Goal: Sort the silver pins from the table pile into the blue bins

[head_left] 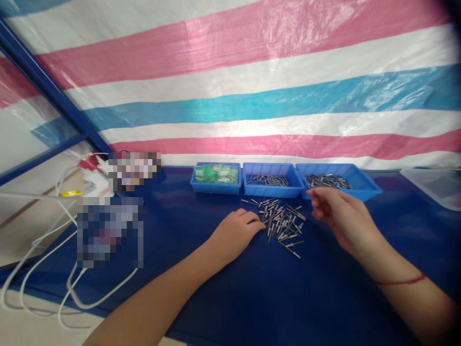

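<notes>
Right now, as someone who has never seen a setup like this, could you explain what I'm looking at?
There is no machine here, just a person's two bare hands. The single picture comes from a camera worn on that person's head, looking forward and down.

The left hand rests on the dark blue tabletop, at the left edge of a loose pile of thin metal pins. The right hand is raised by the right-hand bin, fingers bent inward; whether they hold anything, I cannot tell.

Three blue bins stand in a row: the left-hand bin holds green and pale packets, while the middle bin and the right-hand one hold similar-looking pins. Behind hangs a striped sheet.
</notes>
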### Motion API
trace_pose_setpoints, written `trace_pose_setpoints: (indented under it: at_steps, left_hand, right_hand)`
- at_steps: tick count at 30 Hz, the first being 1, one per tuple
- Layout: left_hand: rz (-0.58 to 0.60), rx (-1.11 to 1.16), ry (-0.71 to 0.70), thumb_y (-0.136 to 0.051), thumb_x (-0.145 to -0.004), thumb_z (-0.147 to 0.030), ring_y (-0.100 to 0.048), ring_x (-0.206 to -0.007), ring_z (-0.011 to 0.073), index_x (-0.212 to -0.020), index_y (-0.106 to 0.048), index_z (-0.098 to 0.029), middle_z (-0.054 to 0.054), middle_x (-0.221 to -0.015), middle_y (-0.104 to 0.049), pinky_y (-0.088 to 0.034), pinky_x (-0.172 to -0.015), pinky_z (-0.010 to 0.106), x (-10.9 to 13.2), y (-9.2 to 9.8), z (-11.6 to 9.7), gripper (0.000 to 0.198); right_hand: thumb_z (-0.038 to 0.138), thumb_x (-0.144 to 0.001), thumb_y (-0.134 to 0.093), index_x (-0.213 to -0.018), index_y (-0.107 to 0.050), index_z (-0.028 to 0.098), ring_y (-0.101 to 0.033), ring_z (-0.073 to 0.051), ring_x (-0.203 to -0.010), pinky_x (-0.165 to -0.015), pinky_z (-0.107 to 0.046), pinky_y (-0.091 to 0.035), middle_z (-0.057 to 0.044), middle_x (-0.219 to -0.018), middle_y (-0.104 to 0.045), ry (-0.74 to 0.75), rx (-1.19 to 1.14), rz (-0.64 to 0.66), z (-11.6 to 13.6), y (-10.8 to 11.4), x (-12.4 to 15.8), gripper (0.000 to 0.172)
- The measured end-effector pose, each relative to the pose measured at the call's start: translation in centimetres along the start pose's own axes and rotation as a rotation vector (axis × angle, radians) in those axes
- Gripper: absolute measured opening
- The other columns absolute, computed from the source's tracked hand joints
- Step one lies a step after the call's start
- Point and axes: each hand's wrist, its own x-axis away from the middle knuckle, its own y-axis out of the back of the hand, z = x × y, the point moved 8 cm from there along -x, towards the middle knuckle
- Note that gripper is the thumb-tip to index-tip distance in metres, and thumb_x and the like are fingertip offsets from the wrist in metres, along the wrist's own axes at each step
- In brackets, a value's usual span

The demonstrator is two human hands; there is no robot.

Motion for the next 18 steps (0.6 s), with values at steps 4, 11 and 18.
trace_pose_setpoints:
  at_steps: [4,11,18]
  left_hand:
    - [0.008,0.053,0.041,-0.048,-0.095,-0.018,-0.06,-0.087,0.017,-0.11,-0.067,-0.02,0.005,-0.103,-0.066,-0.049,-0.083,0.031,0.0,0.3,0.2,0.025]
    - [-0.167,0.599,0.209,-0.052,-0.09,-0.019,-0.064,-0.089,0.0154,-0.117,-0.061,-0.02,0.005,-0.102,-0.067,-0.051,-0.083,0.027,0.2,1.8,0.8,0.028]
    - [-0.184,1.046,0.349,-0.059,-0.087,-0.027,-0.064,-0.091,0.0166,-0.118,-0.058,-0.019,0.005,-0.102,-0.067,-0.05,-0.081,0.028,0.4,0.3,1.2,0.032]
  right_hand:
    - [0.041,-0.078,-0.064,-0.078,-0.069,0.016,-0.046,-0.009,-0.049,-0.046,-0.022,-0.037,0.002,-0.06,-0.054,0.066,0.167,0.097,0.2,-1.5,0.7,0.025]
    - [0.04,-0.073,-0.071,-0.093,-0.073,0.021,-0.057,-0.014,-0.06,-0.055,-0.025,-0.046,-0.002,-0.075,-0.068,0.156,0.387,0.475,0.6,-6.4,4.0,0.028]
    - [0.037,-0.075,-0.07,-0.086,-0.074,0.022,-0.061,-0.015,-0.064,-0.055,-0.025,-0.049,-0.003,-0.077,-0.071,0.197,0.311,0.52,0.7,-7.4,5.5,0.019]
